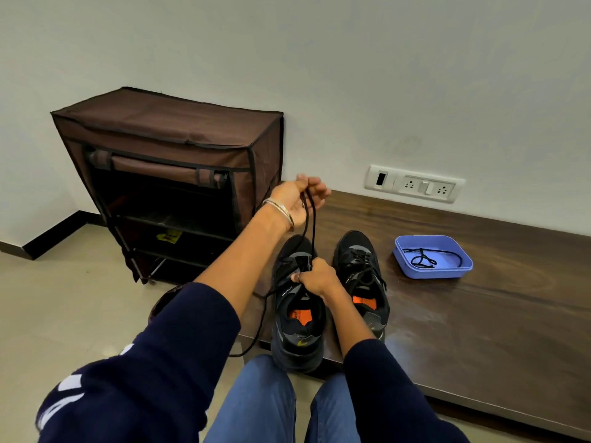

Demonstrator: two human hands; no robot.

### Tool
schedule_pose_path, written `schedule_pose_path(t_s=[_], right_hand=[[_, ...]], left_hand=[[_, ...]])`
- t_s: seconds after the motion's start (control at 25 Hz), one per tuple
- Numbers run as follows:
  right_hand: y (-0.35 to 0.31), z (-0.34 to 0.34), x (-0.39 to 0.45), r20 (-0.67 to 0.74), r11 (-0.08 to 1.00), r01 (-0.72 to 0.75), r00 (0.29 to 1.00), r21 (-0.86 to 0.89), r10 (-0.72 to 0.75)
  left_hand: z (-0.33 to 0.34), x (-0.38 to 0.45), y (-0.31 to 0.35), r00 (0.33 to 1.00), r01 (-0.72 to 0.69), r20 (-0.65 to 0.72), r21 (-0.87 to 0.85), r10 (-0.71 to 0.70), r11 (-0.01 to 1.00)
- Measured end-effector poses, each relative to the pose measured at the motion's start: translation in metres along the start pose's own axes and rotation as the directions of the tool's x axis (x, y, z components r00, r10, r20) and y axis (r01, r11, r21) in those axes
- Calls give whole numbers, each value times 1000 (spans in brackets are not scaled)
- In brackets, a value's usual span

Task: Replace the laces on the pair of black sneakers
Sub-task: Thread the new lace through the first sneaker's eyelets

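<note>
Two black sneakers stand side by side on a low dark wooden platform [479,308], with their toes toward the white wall [351,75]. I take the left sneaker [295,318] as the landmark; its heel reaches over the near edge of the platform. The left hand [297,203] is raised above the toe of this sneaker, with the palm turned up, and its fingers are curled around a black lace [310,225], which it pulls up in two strands. A thin metal bangle [278,211] sits on that wrist. The right hand [315,278] is down on the tongue area of the left sneaker, and its fingers are closed on the lace and the upper there; exactly which part they pinch I cannot tell. A loose end of the same lace hangs down to the left of this sneaker and ends over the beige floor [64,298]. The right sneaker [363,279] stands just beside the left sneaker, to its right, and it is laced. Further right of it, apart from both shoes, a blue plastic tray [447,274] holds another black lace [425,258]. Left of the left sneaker and behind it stands a brown fabric shoe rack [166,148], open at the front. On the wall behind the tray is a white socket panel [414,183].
</note>
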State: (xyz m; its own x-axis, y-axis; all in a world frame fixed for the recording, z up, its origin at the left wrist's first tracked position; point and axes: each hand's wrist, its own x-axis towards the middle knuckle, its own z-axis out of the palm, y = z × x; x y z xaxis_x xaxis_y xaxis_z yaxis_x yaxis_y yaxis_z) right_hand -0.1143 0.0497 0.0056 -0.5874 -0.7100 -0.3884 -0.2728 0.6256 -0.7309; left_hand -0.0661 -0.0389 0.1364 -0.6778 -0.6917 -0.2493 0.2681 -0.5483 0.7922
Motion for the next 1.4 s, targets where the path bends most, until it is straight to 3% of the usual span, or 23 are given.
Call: schedule_pose_path(t_s=[0.12,0.24,0.36,0.52,0.72,0.84,0.92,1.0,1.04,1.08,1.16,1.28,1.4], right_hand=[[-1,11,4,-24,999,-21,1000,-46,20],[-5,3,2,-6,998,-1,1000,-62,0],[-25,-17,-8,-147,961,232,967,152,-210],[-63,-27,-19,-170,724,468,877,507,-449],[-32,-12,-7,-131,715,422,895,557,-426],[-19,-12,5,-105,731,336,933,593,-344],[-22,-13,9,-80,704,255,959,663,-273],[-24,-12,12,-54,700,192,975,688,-214],[-25,-12,12,-56,711,183,978,679,-199],[-27,-14,13,-66,726,182,980,664,-185],[-33,-18,12,-101,741,189,982,644,-163],[-44,-25,13,-160,807,228,973,545,-167],[-54,-30,9,-144,841,225,974,492,-177]], left_hand=[[31,-13,52,996,-70,39,-107,74,992],[47,-25,79,995,-95,10,89,94,992],[45,-24,83,995,-92,-25,156,97,983],[46,-18,83,997,-69,-39,86,73,994],[26,-1,90,963,-204,-178,15,204,979],[-13,24,84,917,-170,-323,214,234,962],[-44,36,64,907,47,-378,531,187,846],[-77,45,27,909,290,-402,800,110,525],[-87,41,7,904,355,-416,861,102,366],[-93,35,-14,893,389,-432,880,122,273],[-95,19,-48,897,342,-402,895,186,285],[-85,8,-86,944,230,-293,913,150,337],[-84,5,-106,937,238,-314,894,153,380]])
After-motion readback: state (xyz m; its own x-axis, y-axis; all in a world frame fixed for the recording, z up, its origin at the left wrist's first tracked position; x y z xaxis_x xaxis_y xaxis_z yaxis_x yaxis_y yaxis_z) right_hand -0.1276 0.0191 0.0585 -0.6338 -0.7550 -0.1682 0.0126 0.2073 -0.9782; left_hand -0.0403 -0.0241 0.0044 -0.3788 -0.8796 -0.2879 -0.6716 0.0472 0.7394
